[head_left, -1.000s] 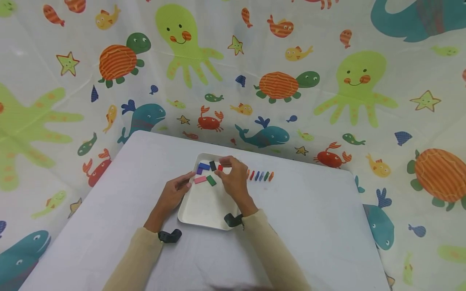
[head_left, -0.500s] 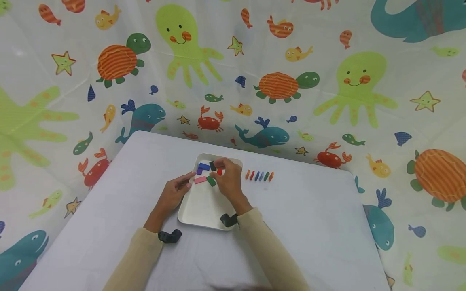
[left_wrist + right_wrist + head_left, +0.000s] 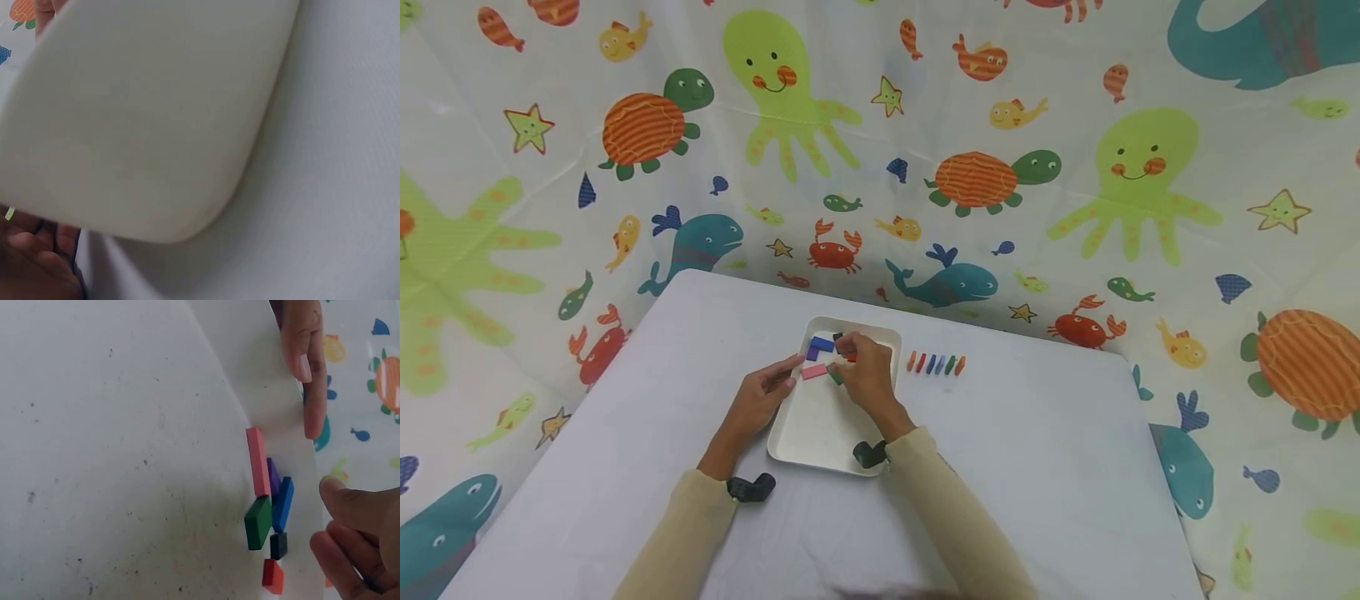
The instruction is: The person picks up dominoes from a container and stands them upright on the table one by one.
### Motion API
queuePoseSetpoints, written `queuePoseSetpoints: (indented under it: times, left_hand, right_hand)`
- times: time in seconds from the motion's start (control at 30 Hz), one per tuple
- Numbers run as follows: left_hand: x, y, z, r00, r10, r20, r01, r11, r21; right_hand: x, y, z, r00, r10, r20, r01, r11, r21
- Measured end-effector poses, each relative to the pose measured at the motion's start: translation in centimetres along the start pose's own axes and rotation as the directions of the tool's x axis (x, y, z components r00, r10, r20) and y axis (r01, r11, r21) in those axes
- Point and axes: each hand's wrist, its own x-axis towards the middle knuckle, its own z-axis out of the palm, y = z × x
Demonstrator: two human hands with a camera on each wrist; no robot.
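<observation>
A white tray (image 3: 820,433) lies in front of me, its plain outer side (image 3: 144,125) filling much of the left wrist view. My left hand (image 3: 758,398) grips the tray's left rim; thumb and fingertips show at the edge in the right wrist view. Over the far half hovers my right hand (image 3: 868,375), with nothing visible between its parted thumb and fingers. Around it lie small coloured blocks: pink (image 3: 257,462), green (image 3: 258,524), blue (image 3: 284,505), purple (image 3: 273,477), black (image 3: 279,545) and red (image 3: 272,576). From the head, the right hand partly hides the red, black and green ones.
Several small coloured sticks (image 3: 936,364) stand in a row on the white table (image 3: 1037,467), right of the tray. A curtain (image 3: 880,275) printed with sea animals hangs behind the table's far edge.
My right hand has moved left and slightly nearer to me over the blocks, uncovering the left end of the stick row. My left hand and the tray look unmoved.
</observation>
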Motion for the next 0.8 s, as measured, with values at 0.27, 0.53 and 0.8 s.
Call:
queuePoseSetpoints:
  times: [0.27,0.53,0.8]
  left_hand:
    - [0.0,0.1,0.0,1.0,-0.011,0.002,0.011,1.0,-0.012]
    - [0.1,0.1,0.0,1.0,-0.013,0.007,0.013,1.0,-0.02]
    - [0.1,0.0,0.0,1.0,0.001,0.01,0.0,1.0,-0.029]
  right_hand:
    - [0.0,0.3,0.3,0.999,0.021,0.044,-0.018,0.997,-0.074]
    - [0.2,0.7,0.8,0.998,0.015,0.058,-0.005,0.985,-0.172]
    - [0.1,0.9,1.1,0.996,0.044,0.078,-0.029,0.983,-0.182]
